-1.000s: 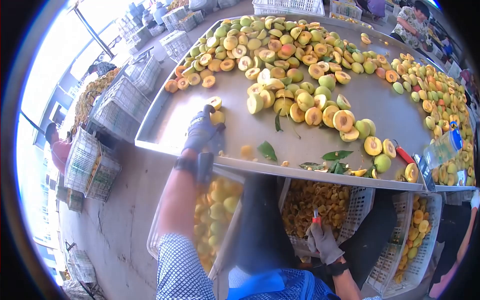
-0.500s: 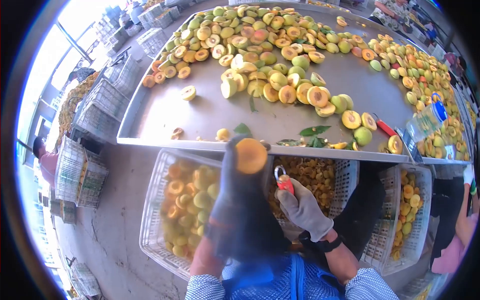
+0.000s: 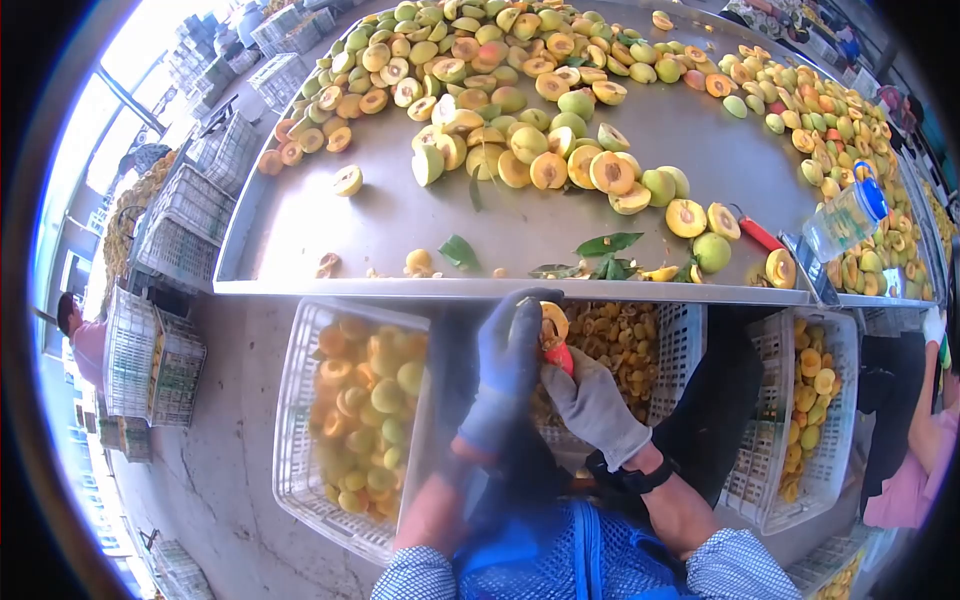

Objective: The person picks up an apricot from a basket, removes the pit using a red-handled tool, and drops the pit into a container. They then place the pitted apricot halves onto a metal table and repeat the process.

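Note:
My left hand (image 3: 506, 352), in a grey glove, is closed around a peach half (image 3: 554, 320) just below the table's front edge. Its orange cut face is turned toward my right hand (image 3: 598, 402), also gloved. That hand grips a red-handled pitting tool (image 3: 559, 358), whose metal loop is at the peach's cut face and mostly hidden. Beneath my hands a crate (image 3: 680, 350) holds many small brown-orange pieces, probably pits. To the left, another white crate (image 3: 290, 440) holds peach halves.
The metal table (image 3: 330, 230) carries a large heap of halved peaches (image 3: 480, 80), loose leaves (image 3: 610, 243), a second red-handled tool (image 3: 762, 234) and a bottle with a blue cap (image 3: 845, 222). Another crate of halves (image 3: 748, 440) stands right. A co-worker's pink sleeve (image 3: 905, 490) shows at far right.
My left hand has moved right and turned, bringing the peach half to the pitting tool. The tool's loop, bare before, now meets the cut face. The whole view has shifted slightly.

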Available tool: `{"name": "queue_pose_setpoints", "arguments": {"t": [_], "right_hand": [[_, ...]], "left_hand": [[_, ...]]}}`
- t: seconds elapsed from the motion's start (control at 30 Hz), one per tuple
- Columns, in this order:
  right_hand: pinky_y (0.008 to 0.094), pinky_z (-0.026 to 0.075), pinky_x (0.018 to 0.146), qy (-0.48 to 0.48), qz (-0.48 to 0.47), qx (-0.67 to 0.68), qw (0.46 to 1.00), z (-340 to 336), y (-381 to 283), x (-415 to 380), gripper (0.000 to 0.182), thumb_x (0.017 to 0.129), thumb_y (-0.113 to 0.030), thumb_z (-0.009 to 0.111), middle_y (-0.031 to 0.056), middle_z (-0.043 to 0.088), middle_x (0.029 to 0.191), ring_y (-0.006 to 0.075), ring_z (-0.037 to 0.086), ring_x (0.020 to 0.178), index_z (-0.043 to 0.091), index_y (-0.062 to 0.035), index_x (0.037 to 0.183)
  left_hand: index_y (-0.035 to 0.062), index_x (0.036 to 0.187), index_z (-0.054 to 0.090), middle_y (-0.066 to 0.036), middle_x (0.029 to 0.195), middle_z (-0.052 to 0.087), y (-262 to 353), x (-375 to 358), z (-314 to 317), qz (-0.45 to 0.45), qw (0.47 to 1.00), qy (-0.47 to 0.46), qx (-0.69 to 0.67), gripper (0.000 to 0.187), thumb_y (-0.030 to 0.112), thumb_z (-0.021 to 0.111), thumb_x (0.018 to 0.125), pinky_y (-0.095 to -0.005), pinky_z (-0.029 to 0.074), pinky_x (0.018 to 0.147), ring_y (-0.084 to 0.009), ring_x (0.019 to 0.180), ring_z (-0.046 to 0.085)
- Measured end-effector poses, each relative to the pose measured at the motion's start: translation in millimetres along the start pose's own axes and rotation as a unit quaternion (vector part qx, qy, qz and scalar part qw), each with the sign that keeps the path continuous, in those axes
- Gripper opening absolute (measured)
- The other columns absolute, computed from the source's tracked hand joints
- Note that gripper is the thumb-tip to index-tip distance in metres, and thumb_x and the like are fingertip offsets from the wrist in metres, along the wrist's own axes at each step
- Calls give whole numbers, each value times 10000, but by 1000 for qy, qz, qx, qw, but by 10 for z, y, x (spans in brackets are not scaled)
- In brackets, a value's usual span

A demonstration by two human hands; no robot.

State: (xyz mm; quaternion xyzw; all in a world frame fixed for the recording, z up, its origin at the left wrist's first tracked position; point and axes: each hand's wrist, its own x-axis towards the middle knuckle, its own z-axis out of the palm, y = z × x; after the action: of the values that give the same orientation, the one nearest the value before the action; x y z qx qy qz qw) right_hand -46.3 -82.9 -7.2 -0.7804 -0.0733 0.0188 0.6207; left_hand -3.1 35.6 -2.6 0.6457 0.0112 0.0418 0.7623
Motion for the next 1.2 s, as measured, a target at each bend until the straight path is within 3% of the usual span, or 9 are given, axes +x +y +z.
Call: {"name": "queue_pose_setpoints", "arguments": {"t": [0.2, 0.27, 0.7, 0.77, 0.97, 1.1, 1.13, 1.17, 1.2], "right_hand": [[254, 370, 491, -102, 143, 169, 970, -15, -5, -119, 295, 990, -316, 480, -4, 490, 628, 107, 477, 517, 543, -37, 916], [227, 300, 432, -150, 301, 362, 870, -60, -132, -151, 375, 990, -420, 453, -40, 433, 568, 59, 390, 435, 518, -76, 854], [229, 250, 423, -227, 256, 586, 734, -150, 72, -284, 461, 934, -566, 460, -86, 345, 527, 39, 264, 372, 493, -114, 845], [225, 251, 422, -243, 298, 672, 633, -162, 195, -309, 462, 936, -562, 457, -95, 353, 523, 29, 260, 367, 493, -113, 834], [221, 248, 409, -276, 248, 612, 698, -302, 122, -358, 475, 944, -558, 439, -98, 353, 508, 35, 290, 367, 490, -104, 815], [229, 250, 401, -152, 270, 593, 743, -402, 487, -539, 487, 938, -572, 442, -91, 351, 507, 49, 292, 374, 508, -100, 839], [235, 253, 401, -74, 351, 615, 702, -427, 504, -497, 482, 938, -571, 443, -82, 349, 506, 60, 294, 377, 520, -102, 852], [240, 255, 400, 7, 427, 627, 652, -435, 523, -467, 478, 939, -570, 444, -73, 347, 505, 70, 296, 380, 532, -105, 866], [248, 257, 402, -4, 384, 535, 752, -411, 556, -490, 436, 947, -540, 456, -61, 341, 504, 78, 288, 378, 551, -119, 883]], "left_hand": [[-33, 1016, 643, -48, 891, 646, 54, 73, -94, -34, 991, -108, 68, 250, 160, 494, 963, -244, 464, 763, -93, 822, 562], [-30, 1014, 643, -44, 890, 645, 47, 87, -99, -18, 986, -147, 78, 240, 155, 499, 959, -243, 464, 762, -90, 821, 558], [-38, 1002, 625, -82, 846, 648, -32, 65, 74, -55, 977, -201, -53, 410, 338, 464, 981, -261, 489, 719, -135, 767, 607], [-38, 1007, 620, -87, 840, 647, -59, 40, 110, -58, 970, -222, -78, 464, 392, 447, 985, -264, 492, 714, -145, 758, 613], [-16, 1044, 617, -80, 863, 647, -48, -38, 91, -161, 973, -113, -124, 553, 491, 404, 981, -281, 490, 775, -146, 803, 612], [-22, 1062, 625, -91, 972, 641, 97, -54, -712, 68, 958, -32, 275, 614, 542, 407, 959, -289, 471, 837, -157, 916, 601], [-35, 1065, 626, -106, 1005, 643, 501, -48, -885, -28, 965, -89, 246, 571, 498, 460, 948, -315, 457, 874, -185, 952, 600], [-31, 1053, 641, -121, 997, 646, 603, -4, -1118, 87, 917, -98, 378, 553, 491, 518, 915, -306, 468, 844, -211, 929, 617], [-21, 1038, 651, -129, 988, 647, 693, 55, -1373, 141, 880, -88, 446, 484, 434, 557, 903, -301, 473, 822, -218, 907, 624]]}}
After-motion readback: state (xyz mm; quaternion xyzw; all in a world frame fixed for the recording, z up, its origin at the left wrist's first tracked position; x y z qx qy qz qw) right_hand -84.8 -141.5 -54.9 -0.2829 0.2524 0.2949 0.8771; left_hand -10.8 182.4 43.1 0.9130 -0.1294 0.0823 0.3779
